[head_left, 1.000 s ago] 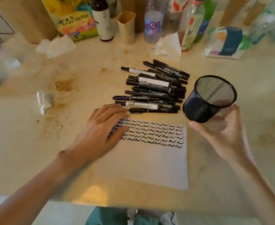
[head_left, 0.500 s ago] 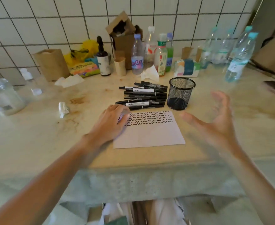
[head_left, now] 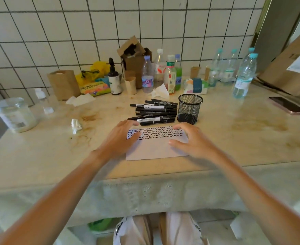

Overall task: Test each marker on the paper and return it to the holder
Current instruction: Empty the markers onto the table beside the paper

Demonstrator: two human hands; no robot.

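Note:
A white sheet of paper (head_left: 154,149) lies on the counter, its far part covered with rows of black squiggles. Behind it lies a pile of several black markers (head_left: 154,111). A black mesh holder (head_left: 189,109) stands upright just right of the pile, and I see nothing in it. My left hand (head_left: 121,137) rests flat on the paper's left edge, fingertips near the closest marker. My right hand (head_left: 193,141) hovers over the paper's right side with fingers spread and slightly bent, holding nothing.
Bottles (head_left: 160,71), a brown paper bag (head_left: 64,84), cardboard boxes and crumpled tissues (head_left: 160,91) line the tiled wall. A clear jar (head_left: 14,114) stands far left, water bottles (head_left: 244,76) and a phone (head_left: 287,107) far right. The counter edge (head_left: 145,175) runs below the paper.
My right hand let go of the mesh holder, which now stands right of the markers, then came down over the paper's right side. The view pulled back from the counter.

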